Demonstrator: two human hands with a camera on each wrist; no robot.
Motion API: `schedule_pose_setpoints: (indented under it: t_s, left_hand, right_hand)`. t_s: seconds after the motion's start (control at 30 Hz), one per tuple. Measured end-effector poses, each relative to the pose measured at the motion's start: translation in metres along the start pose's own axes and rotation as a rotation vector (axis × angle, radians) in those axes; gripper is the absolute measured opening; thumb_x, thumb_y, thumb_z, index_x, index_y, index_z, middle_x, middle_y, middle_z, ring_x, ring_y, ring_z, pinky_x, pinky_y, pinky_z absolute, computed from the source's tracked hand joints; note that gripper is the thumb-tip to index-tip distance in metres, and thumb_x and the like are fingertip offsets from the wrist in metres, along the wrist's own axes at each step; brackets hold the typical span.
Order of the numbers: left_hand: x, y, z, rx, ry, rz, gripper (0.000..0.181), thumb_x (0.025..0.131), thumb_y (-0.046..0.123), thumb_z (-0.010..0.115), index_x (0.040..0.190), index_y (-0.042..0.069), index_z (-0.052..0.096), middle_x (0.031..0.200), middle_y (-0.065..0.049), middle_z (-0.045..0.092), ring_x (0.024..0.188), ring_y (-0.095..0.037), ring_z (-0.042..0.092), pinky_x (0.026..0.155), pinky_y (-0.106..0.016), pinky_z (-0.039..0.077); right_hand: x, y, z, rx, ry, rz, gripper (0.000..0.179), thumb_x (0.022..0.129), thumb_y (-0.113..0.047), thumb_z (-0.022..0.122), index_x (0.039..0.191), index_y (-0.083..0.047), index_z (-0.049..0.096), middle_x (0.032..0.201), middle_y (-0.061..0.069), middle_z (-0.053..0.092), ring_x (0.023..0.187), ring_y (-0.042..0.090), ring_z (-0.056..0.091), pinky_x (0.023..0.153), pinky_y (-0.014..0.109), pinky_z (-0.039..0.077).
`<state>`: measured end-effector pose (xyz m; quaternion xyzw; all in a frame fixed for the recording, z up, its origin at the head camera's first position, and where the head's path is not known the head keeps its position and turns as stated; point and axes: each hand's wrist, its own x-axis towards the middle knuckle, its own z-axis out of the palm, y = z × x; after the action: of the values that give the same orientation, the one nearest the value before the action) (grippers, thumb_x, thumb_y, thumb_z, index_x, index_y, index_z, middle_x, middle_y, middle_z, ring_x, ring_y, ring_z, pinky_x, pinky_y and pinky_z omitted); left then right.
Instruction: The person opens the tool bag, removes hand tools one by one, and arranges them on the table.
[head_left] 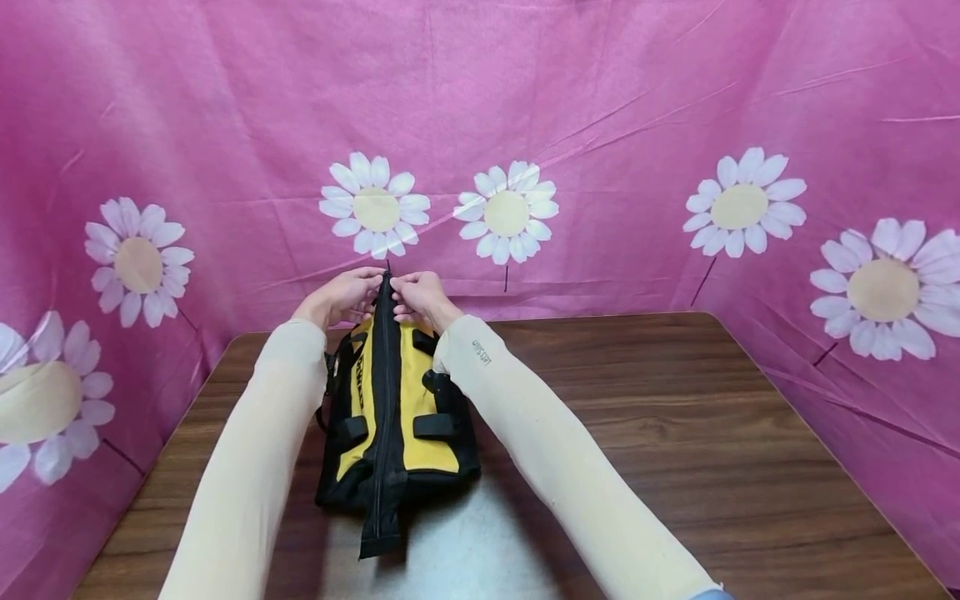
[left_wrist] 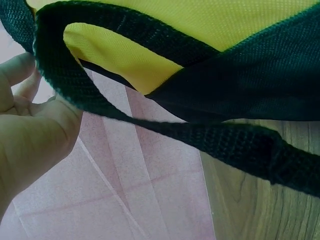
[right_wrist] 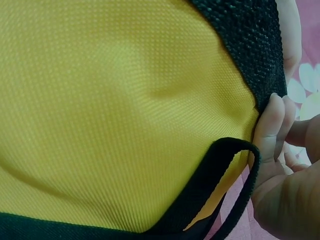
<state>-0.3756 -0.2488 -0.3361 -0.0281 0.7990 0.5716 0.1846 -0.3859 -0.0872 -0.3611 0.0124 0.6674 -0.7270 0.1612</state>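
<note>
A yellow and black tool bag [head_left: 430, 454] stands on the table, a long black zipper [head_left: 385, 400] running along its top from near to far. At the zipper's far end my left hand [head_left: 347, 296] pinches the black band from the left. From the right, my right hand [head_left: 422, 298] pinches the same end, its curled fingers [right_wrist: 270, 125] at the bag's black edge in the right wrist view. A black webbing handle [left_wrist: 65, 75] loops in front of my left hand in the left wrist view, hiding its fingertips. The zipper's puller is hidden.
The brown wood-grain table [head_left: 637, 433] extends right of the bag. A pink cloth [head_left: 600, 83] printed with white daisies hangs behind the table and along both sides. The zipper's near tail [head_left: 381, 533] sticks out past the bag's front end.
</note>
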Motion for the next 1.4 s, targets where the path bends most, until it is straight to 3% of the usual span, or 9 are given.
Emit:
schedule_pose_setpoints:
  t_s: [0.2,0.4,0.6,0.8,0.97,1.17,1.33,1.4]
  left_hand:
    - [0.002,-0.001,0.002,-0.011,-0.062,-0.007,0.05,0.113,0.025,0.026,0.163,0.02,0.021,0.114,-0.005,0.056,0.076,-0.013,0.053,0.067,-0.025,0.048]
    - [0.006,-0.002,-0.001,-0.069,-0.077,-0.03,0.041,0.113,0.028,0.028,0.153,0.019,0.032,0.091,0.0,0.055,0.07,-0.011,0.054,0.065,-0.025,0.047]
    - [0.01,-0.004,-0.005,-0.103,-0.059,-0.032,0.021,0.113,0.029,0.029,0.121,0.019,0.045,0.091,-0.001,0.049,0.069,-0.011,0.053,0.066,-0.025,0.048]
    - [0.014,-0.004,-0.005,-0.118,-0.051,-0.022,0.019,0.113,0.028,0.027,0.115,0.02,0.045,0.092,0.0,0.055,0.072,-0.01,0.057,0.069,-0.027,0.051]
    - [0.014,0.0,-0.004,-0.12,-0.026,-0.017,0.019,0.113,0.027,0.028,0.108,0.019,0.044,0.099,-0.002,0.047,0.074,-0.011,0.054,0.072,-0.026,0.05]
    - [0.014,0.002,-0.005,-0.147,0.011,-0.023,0.021,0.113,0.025,0.028,0.109,0.017,0.047,0.11,-0.003,0.042,0.08,-0.012,0.051,0.072,-0.025,0.049]
    - [0.014,0.004,-0.003,-0.137,-0.011,-0.01,0.02,0.113,0.025,0.028,0.108,0.017,0.046,0.111,-0.002,0.045,0.082,-0.012,0.053,0.074,-0.024,0.048]
    - [0.012,0.004,-0.003,-0.136,-0.023,-0.001,0.021,0.113,0.024,0.028,0.106,0.017,0.046,0.108,-0.002,0.047,0.082,-0.012,0.054,0.074,-0.024,0.048]
  right_hand:
    - [0.003,0.0,0.0,0.032,-0.061,0.058,0.025,0.105,-0.017,0.056,0.122,0.0,0.063,0.076,0.003,0.06,0.046,0.011,0.053,0.048,0.025,0.052]
    - [0.003,-0.002,0.0,0.107,-0.114,0.097,0.03,0.107,-0.015,0.052,0.131,0.001,0.06,0.088,0.008,0.058,0.052,0.014,0.056,0.054,0.027,0.056]
    - [0.002,-0.001,0.0,0.1,-0.16,0.104,0.016,0.106,-0.016,0.05,0.109,-0.003,0.06,0.083,0.006,0.056,0.051,0.015,0.058,0.055,0.03,0.057]
    - [0.002,0.0,0.001,0.104,-0.191,0.116,0.017,0.105,-0.019,0.049,0.094,-0.007,0.056,0.071,0.001,0.052,0.05,0.016,0.059,0.053,0.03,0.056]
    - [0.0,0.0,0.004,0.169,-0.229,0.12,0.016,0.106,-0.018,0.048,0.104,-0.004,0.054,0.064,-0.002,0.046,0.049,0.013,0.054,0.051,0.028,0.053]
    - [-0.01,0.001,0.004,0.141,-0.28,0.114,0.038,0.107,-0.018,0.046,0.134,0.007,0.054,0.06,-0.002,0.045,0.05,0.013,0.055,0.053,0.027,0.054]
    - [-0.019,0.0,0.001,0.141,-0.268,0.123,0.026,0.106,-0.017,0.048,0.12,0.002,0.059,0.06,-0.001,0.046,0.05,0.014,0.055,0.052,0.027,0.053]
    - [-0.022,-0.002,0.0,0.14,-0.278,0.142,0.029,0.106,-0.017,0.047,0.123,0.003,0.059,0.059,-0.001,0.045,0.051,0.014,0.055,0.053,0.027,0.053]
